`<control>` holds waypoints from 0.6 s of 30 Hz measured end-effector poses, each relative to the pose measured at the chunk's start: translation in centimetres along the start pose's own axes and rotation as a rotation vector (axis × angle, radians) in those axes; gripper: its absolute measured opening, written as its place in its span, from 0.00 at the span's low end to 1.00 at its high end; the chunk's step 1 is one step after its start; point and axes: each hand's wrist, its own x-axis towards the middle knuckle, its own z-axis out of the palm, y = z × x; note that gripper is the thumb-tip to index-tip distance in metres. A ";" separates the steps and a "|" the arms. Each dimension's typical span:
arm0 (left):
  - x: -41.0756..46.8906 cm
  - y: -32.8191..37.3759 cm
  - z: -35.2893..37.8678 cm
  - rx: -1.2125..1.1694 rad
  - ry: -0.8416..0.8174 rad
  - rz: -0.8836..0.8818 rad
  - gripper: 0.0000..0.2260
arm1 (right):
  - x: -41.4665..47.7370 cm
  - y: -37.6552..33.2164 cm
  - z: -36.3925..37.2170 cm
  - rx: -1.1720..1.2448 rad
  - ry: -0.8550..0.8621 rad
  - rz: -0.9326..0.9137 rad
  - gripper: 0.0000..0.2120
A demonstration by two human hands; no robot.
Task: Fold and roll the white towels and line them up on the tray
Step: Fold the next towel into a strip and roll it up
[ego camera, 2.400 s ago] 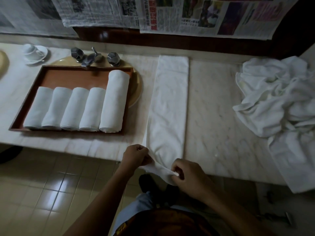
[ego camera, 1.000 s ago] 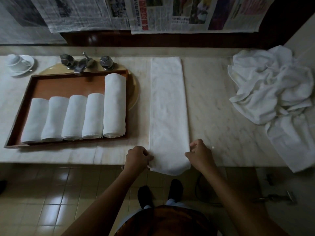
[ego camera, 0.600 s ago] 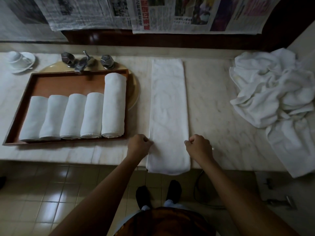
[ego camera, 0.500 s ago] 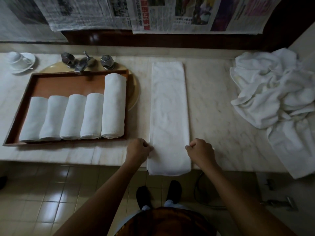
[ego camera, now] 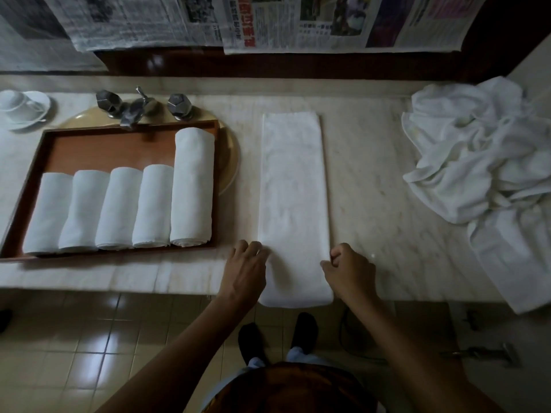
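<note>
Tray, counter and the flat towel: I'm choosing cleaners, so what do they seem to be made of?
The tray looks like wood or wood-look laminate: reddish-brown, low sheen, darker raised rim. The counter is likely polished marble or similar stone: pale, faint veining, visible seams. The towel is soft white cloth, probably cotton: matte, lightly textured.

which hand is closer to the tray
Left. The left hand sits just off the near right corner of the tray, at the left edge of the towel; the right hand is across the towel, at its right edge.
</note>
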 end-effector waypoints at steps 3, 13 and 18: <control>0.4 0.5 0.6 -0.089 0.044 0.015 0.18 | -0.4 -0.2 0.9 0.062 0.158 -0.197 0.18; 4.0 -1.8 2.5 -0.166 -0.040 -0.021 0.29 | 5.1 -0.1 2.3 -0.287 0.092 -0.392 0.33; 8.0 -1.5 1.7 -0.169 -0.012 0.008 0.30 | 9.6 -3.3 1.5 -0.215 0.123 -0.423 0.32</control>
